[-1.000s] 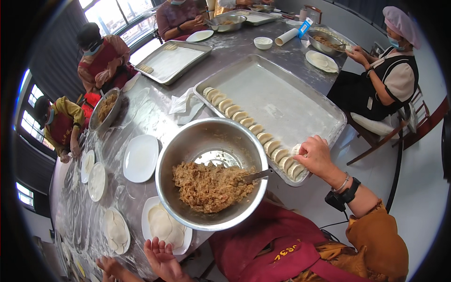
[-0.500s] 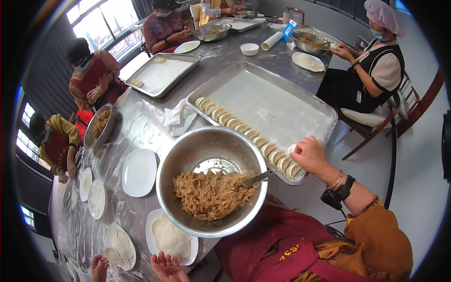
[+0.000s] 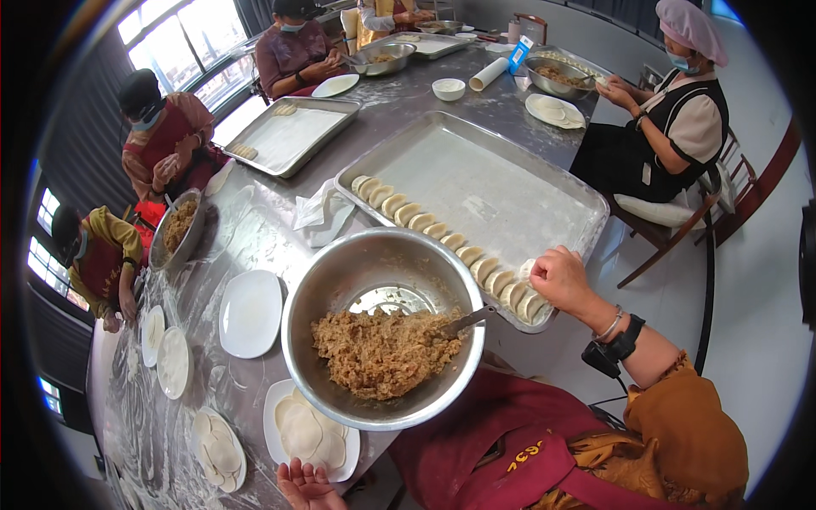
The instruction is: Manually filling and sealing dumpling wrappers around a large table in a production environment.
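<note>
My right hand (image 3: 561, 279) is at the near right end of a large metal tray (image 3: 510, 183), its fingers pinched on a pale dumpling (image 3: 527, 270). Right beside it, a row of folded dumplings (image 3: 436, 230) runs along the tray's near edge. My left hand (image 3: 310, 487) lies palm up with curled but parted fingers, holding nothing, just below a white plate of round dough wrappers (image 3: 308, 429). A big steel bowl (image 3: 297, 293) stands between my hands. It holds brown minced filling (image 3: 382, 353) with a metal utensil (image 3: 467, 320) stuck in it.
Another plate of wrappers (image 3: 218, 450) and a bare white plate (image 3: 251, 314) stand left of the bowl. Crumpled white paper (image 3: 323, 212) touches the tray's left side. Several people work around the floured table, one (image 3: 667, 127) seated at the right.
A hand at the lower left, beside the plate of wrappers, has gone out of view. My own hands have hardly moved; the right one stays at the dumpling.
</note>
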Motion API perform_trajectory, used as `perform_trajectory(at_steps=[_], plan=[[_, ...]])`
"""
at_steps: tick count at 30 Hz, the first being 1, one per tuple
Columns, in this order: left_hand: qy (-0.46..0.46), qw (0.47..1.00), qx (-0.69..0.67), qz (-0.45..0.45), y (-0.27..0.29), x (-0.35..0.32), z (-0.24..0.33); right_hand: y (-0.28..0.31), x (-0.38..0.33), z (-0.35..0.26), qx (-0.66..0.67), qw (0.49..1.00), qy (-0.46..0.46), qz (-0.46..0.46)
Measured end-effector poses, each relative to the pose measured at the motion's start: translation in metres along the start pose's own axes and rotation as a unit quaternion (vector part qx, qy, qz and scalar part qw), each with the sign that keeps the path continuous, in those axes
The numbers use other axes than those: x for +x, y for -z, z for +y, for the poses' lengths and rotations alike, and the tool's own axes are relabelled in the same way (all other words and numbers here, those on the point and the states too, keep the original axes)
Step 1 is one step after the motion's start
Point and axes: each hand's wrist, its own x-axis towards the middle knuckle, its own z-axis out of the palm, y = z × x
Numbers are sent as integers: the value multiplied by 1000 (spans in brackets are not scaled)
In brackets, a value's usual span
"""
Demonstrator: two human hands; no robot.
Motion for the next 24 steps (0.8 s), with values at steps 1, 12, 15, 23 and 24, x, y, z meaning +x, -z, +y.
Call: perform_trajectory(at_steps=[1, 12, 15, 23, 24], plan=[[0, 1000, 1, 0, 0, 0, 0, 0, 0, 1, -2, 1000, 1, -3], [-1, 999, 36, -9, -8, -5, 2, 1, -2, 7, 21, 1000, 17, 2], [2, 1000, 26, -10, -7, -6, 3, 3, -2, 6, 40, 999, -1, -19], [-19, 998, 47, -25, -14, -10, 2, 3, -4, 11, 57, 998, 24, 34], [0, 999, 37, -8, -14, -9, 3, 4, -5, 10, 59, 997, 23, 35]])
